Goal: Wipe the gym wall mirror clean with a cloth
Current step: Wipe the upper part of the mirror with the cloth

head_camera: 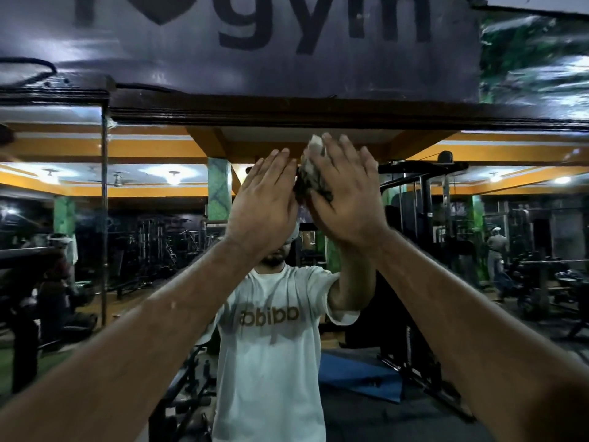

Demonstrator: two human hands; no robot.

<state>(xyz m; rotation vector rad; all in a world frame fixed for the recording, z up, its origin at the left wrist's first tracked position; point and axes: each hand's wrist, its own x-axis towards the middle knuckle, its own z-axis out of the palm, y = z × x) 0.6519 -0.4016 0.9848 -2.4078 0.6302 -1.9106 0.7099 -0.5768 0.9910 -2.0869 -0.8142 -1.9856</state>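
2 hands (306,199) flat, cloth (310,173) near mirror (446,237) top

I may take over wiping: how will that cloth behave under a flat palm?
The cloth looks crumpled and limp, so probably floppy and light. Bunched under the right hand, it may shift or slip out against the smooth mirror.

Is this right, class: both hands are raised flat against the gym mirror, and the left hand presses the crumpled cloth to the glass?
Not quite. The head view shows the right hand pressing the crumpled cloth to the mirror; the left hand lies flat beside it with nothing under it. Both hands are indeed raised against the glass.
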